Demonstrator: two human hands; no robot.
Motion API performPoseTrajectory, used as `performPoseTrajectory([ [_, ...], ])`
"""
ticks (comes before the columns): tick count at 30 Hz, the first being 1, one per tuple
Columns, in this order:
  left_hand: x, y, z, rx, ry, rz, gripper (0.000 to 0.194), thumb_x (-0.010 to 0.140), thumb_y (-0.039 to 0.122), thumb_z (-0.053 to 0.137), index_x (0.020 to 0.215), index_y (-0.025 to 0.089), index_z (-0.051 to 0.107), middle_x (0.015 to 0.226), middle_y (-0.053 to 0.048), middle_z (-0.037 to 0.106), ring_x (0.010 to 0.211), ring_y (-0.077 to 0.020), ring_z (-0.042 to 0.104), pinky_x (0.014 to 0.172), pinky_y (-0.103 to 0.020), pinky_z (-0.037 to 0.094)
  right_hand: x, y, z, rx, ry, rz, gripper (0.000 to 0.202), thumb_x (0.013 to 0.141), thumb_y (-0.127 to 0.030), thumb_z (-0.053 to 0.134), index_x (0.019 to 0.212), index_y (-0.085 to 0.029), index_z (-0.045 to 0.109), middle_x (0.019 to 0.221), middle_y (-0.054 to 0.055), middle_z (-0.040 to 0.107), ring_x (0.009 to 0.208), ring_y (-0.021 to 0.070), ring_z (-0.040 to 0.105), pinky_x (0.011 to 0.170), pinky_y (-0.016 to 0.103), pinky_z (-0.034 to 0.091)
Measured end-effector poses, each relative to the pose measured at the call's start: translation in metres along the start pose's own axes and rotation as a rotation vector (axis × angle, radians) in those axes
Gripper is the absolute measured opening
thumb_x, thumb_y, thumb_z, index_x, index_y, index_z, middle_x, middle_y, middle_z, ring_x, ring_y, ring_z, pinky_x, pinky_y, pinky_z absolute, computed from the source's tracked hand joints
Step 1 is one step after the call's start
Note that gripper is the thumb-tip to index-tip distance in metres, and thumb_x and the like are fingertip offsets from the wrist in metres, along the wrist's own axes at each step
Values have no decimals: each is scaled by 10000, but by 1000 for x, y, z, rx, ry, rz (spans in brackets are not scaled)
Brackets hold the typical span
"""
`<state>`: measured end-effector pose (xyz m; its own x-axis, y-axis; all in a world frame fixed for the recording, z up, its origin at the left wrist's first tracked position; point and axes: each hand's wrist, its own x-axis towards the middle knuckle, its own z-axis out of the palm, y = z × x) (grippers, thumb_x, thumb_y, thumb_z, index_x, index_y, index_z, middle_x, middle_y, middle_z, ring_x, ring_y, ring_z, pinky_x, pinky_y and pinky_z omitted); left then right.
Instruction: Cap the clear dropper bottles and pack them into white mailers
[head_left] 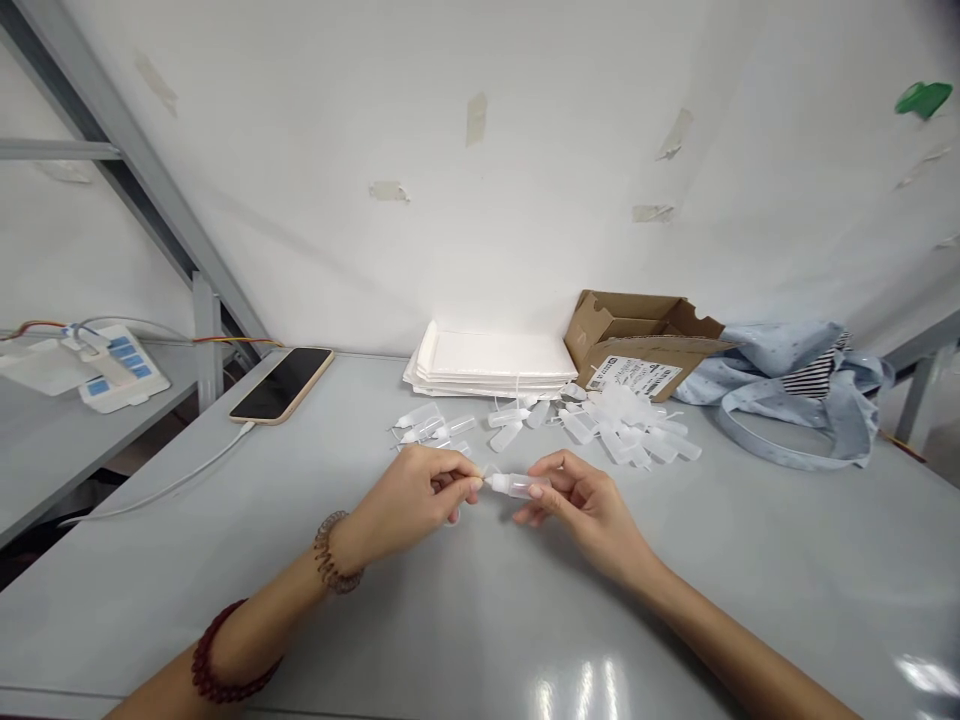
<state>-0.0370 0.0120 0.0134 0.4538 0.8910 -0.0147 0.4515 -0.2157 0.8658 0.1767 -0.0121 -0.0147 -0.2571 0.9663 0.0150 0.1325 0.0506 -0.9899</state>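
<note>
Between thumb and fingers, my right hand (581, 505) grips a small translucent dropper bottle (517, 486) that lies sideways, its white tip toward the left. The fingertips of my left hand (427, 490) are pinched right at that tip; the tiny thing between them is too small to make out. Just beyond my left hand lie several similar bottles (431, 428) with thin needle-like tips. A larger pile of frosted bottles (637, 425) is heaped beyond my right hand, with a few more bottles (510, 425) to its left.
Behind the bottles sit a stack of white envelopes (495, 360) and an open cardboard box (637, 345). Light blue fabric (795, 390) lies at the right. A phone (282, 385) with a white cable (172, 490) rests at the left, near a power strip (124, 368).
</note>
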Motion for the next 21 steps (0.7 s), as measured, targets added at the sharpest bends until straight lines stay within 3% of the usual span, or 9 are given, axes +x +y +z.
performPoseTrajectory([
  [5, 0, 4, -25, -5, 147, -117, 183, 787, 302, 555, 758, 163, 671, 585, 2, 617, 525, -132, 571, 461, -204, 410, 10, 9, -15, -341, 160, -237, 215, 888, -378, 507, 1036, -226, 542, 1106, 93, 637, 968, 217, 638, 734, 344, 545],
  [10, 4, -3, -50, 32, 272, -227, 228, 754, 368, 579, 742, 159, 669, 633, -20, 663, 601, -164, 606, 554, -242, 438, 18, 19, -25, -699, 27, -429, 223, 928, -263, 427, 1130, -232, 517, 1328, 108, 503, 1222, 237, 479, 966, 447, 455],
  [14, 7, -10, -56, 44, 230, -300, 226, 727, 365, 574, 703, 157, 659, 694, -37, 688, 595, -165, 598, 542, -246, 418, 21, 23, -23, -842, -106, -440, 265, 949, -259, 379, 1186, -225, 495, 1431, 96, 396, 1322, 227, 352, 1049, 452, 377],
  [21, 7, -15, -52, 188, 72, -364, 265, 714, 381, 536, 601, 158, 622, 653, -38, 668, 604, -197, 616, 556, -263, 415, 25, 19, -22, -894, -232, -303, 398, 967, -373, 305, 1329, -235, 397, 1506, 41, 280, 1390, 233, 183, 1097, 470, 302],
])
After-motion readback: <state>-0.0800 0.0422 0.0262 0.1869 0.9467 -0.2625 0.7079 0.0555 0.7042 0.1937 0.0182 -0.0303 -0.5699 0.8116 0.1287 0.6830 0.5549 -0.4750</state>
